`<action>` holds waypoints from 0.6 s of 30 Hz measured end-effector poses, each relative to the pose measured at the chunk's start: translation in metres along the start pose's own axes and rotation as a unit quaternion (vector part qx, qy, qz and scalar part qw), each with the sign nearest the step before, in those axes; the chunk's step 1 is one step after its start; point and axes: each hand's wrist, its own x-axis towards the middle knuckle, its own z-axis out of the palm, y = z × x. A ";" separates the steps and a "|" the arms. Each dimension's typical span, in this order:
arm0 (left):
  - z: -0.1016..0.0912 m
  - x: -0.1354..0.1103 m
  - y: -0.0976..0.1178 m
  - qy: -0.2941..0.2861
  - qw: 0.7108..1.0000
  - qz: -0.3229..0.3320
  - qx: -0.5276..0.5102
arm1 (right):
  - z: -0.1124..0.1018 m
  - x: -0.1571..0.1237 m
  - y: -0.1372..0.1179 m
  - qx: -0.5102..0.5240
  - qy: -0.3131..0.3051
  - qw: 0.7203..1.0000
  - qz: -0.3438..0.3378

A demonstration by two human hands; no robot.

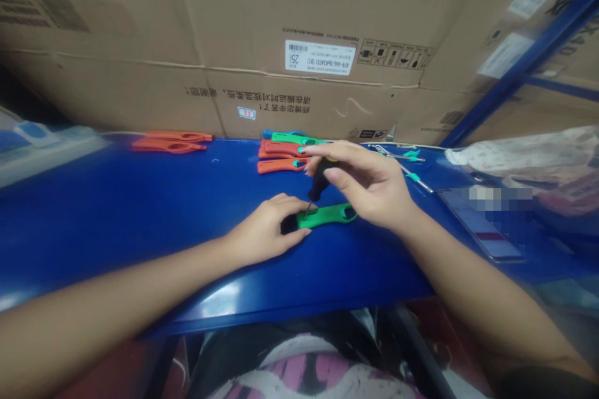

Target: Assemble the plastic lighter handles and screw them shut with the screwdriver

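Cardboard carton (234,43), brown, printed with inverted lettering and "AUX", standing as backdrop behind a glossy blue tabletop (116,199).

Left hand (262,230): forearm entering from lower left, palm low over the surface; thumb and forefinger closed about the near end of a green handle piece (322,217), one on each side.

Right hand (374,187): forearm from lower right, raised, fingers curled toward the left; grips a black screwdriver (319,182). Shaft slants down and leftward, tip at the green piece's left part; whether it is seated cannot be told.

Green handle piece: one, flat on the tabletop between the hands; long axis roughly left to right, its right end slightly farther from the person; looped end pointing right, beneath the right hand.

Also: orange pieces (171,142), back left; metal rods with teal fittings (416,178), back right; phone (484,230), right.
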 end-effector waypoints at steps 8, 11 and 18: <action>0.001 0.000 -0.001 0.004 1.000 0.009 -0.006 | 0.003 -0.004 0.005 -0.062 0.015 0.998 0.005; 0.000 0.000 -0.001 0.000 1.000 0.005 -0.005 | 0.005 -0.005 0.007 -0.021 0.034 0.999 0.011; 0.000 0.000 0.001 -0.004 1.000 -0.002 -0.005 | 0.004 -0.002 0.003 -0.096 0.011 0.995 -0.036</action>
